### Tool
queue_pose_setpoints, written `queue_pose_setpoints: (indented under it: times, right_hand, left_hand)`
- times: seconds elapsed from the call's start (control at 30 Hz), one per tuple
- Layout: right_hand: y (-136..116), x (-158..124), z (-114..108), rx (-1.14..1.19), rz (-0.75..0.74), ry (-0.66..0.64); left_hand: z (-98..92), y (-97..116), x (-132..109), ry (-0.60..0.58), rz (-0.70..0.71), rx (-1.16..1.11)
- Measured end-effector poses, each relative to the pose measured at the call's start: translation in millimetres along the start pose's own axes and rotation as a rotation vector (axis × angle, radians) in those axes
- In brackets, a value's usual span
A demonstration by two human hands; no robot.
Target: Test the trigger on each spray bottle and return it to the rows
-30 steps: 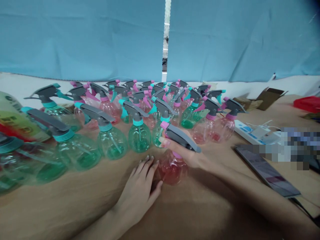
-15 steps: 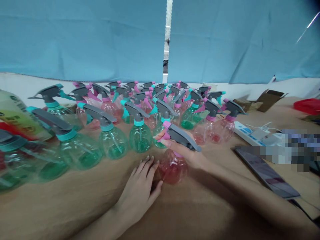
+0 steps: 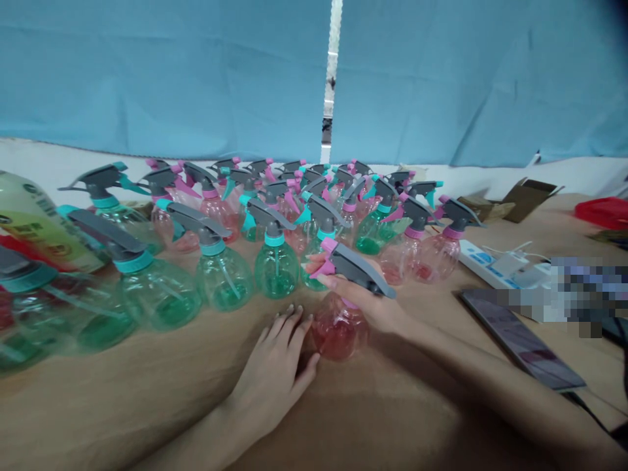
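Observation:
A pink spray bottle [image 3: 337, 332] with a grey head and pink trigger stands on the brown table [image 3: 147, 399] in front of me. My right hand [image 3: 366, 297] is wrapped round its neck and grey head, fingers on the pink trigger. My left hand [image 3: 277, 373] lies flat on the table with its fingers spread, the fingertips and thumb against the bottle's left side. Behind the bottle stand several green spray bottles [image 3: 276, 261] and pink ones [image 3: 439, 252] in rows.
A large bottle with a green and red label [image 3: 34, 226] stands at far left. A dark tablet [image 3: 523, 340] lies at right, behind it a white power strip [image 3: 490, 261]. A cardboard box [image 3: 527, 193], a red tray [image 3: 606, 210] and blue curtains lie beyond.
My right fingers have shifted slightly on the pink trigger, now stretched out along it. The bottle and my left hand stay where they were; the view drifted a little.

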State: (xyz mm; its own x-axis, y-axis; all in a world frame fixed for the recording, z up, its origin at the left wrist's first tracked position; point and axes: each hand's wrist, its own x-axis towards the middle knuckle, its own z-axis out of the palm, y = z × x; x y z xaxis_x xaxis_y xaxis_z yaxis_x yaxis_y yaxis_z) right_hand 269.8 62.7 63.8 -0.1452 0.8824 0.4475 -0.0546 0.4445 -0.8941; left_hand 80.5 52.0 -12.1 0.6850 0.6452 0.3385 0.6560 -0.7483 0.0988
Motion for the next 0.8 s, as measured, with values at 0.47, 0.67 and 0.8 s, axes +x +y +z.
queue_pose_setpoints:
  times: [0.47, 0.67, 0.8]
  right_hand:
    - [2.9, 1.0, -2.1, 0.006, -0.048, -0.022]
    - [6.2, 1.1, -5.2, -0.05, -0.054, -0.032]
    - [7.4, 0.4, -5.9, -0.113, -0.05, -0.026]
  left_hand:
    - [0.2, -0.5, 0.3, 0.002, 0.012, 0.019]
    - [-1.3, 0.4, 0.3, -0.011, 0.01, 0.034]
    - [-0.2, 0.3, -0.1, -0.002, 0.008, 0.016]
